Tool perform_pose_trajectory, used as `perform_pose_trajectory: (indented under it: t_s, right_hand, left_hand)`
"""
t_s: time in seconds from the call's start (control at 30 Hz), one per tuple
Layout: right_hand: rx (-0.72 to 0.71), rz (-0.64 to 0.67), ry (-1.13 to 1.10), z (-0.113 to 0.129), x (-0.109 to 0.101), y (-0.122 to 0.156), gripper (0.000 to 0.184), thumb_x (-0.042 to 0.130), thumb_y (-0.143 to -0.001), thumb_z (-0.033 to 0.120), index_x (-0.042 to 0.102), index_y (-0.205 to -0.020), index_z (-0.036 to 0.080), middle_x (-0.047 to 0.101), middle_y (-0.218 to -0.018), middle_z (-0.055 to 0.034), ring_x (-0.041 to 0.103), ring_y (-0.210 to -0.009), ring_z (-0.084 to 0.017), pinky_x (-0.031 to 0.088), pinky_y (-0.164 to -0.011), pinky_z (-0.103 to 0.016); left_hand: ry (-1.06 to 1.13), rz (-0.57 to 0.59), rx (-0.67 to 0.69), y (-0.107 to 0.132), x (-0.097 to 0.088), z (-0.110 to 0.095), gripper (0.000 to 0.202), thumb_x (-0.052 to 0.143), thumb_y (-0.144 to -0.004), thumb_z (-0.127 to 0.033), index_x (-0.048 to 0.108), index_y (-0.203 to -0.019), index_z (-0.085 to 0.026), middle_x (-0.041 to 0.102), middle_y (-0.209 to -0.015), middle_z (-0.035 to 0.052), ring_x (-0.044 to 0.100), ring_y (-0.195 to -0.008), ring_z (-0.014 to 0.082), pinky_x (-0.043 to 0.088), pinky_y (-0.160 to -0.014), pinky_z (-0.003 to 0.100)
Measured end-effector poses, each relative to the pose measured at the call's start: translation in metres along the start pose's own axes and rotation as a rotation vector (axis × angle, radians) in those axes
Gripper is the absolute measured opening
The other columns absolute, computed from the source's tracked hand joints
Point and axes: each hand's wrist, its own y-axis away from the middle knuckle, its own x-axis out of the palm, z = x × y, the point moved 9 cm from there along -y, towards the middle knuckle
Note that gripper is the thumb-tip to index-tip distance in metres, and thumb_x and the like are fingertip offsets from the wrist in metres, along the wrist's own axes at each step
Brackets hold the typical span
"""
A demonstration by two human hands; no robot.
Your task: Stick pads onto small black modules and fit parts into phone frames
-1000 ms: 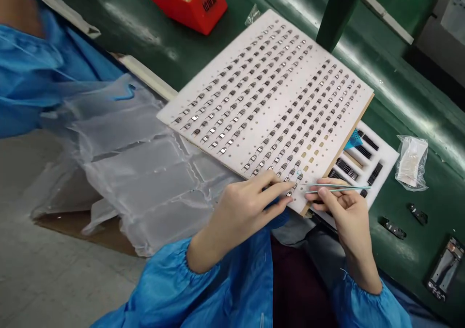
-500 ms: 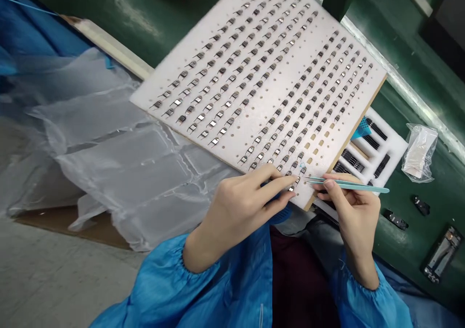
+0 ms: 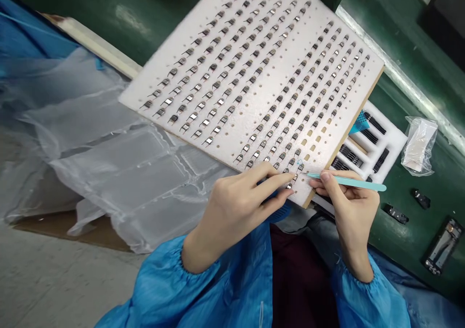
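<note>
While the right hand (image 3: 350, 207) held pale-blue tweezers (image 3: 356, 181), the left hand (image 3: 240, 204) lay over the near corner of a white foam board (image 3: 269, 88).

Set in the board, a small dark-and-silver part (image 3: 295, 177) sat between the left fingertips and the tweezers' tips, the left hand being the nearer; it lay leftward of the right hand and just past the left fingers' ends. Its long axis seemed to follow its row, slanting away to the right, while the tweezers ran almost crosswise, tips leftward, their arms pinched close together. The left fingers were half curled and narrowly spaced; whether they gripped or merely steadied anything could not be told.
</note>
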Motion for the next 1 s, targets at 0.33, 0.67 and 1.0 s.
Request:
perform_pose_trajectory:
  t_s: [0.33,0.67,1.0]
  right_hand:
    - [-0.005,-0.01,0.004,0.001,0.002,0.0,0.021,0.095,-0.087,0.035,0.084,-0.089,0.018,0.083,-0.079,-0.0045,0.085,-0.073,-0.024,0.073,-0.066,-0.028]
    - [-0.069,-0.078,-0.029,0.0,0.0,0.003,0.018,0.093,-0.088,0.034,0.084,-0.088,0.019,0.084,-0.08,-0.0042,0.085,-0.072,-0.024,0.074,-0.067,-0.029]
    - [0.085,0.099,-0.211,-0.004,-0.002,0.016,0.024,0.095,-0.087,0.04,0.084,-0.087,0.019,0.08,-0.069,-0.0028,0.08,-0.059,-0.02,0.066,-0.054,-0.023]
  left_hand:
    - [-0.002,0.01,-0.004,0.0,0.0,0.001,0.015,0.072,-0.107,-0.021,0.08,-0.119,-0.017,0.079,-0.095,-0.0002,0.071,-0.068,0.011,0.05,-0.059,0.025]
    - [0.053,-0.002,-0.002,0.0,-0.001,0.002,0.013,0.073,-0.106,-0.018,0.079,-0.117,-0.016,0.079,-0.096,0.0003,0.074,-0.073,0.011,0.051,-0.061,0.023]
    - [0.383,-0.174,-0.152,0.002,-0.028,-0.003,0.025,0.074,-0.101,-0.009,0.074,-0.123,-0.021,0.078,-0.088,-0.0035,0.075,-0.077,0.0093,0.061,-0.077,0.02]
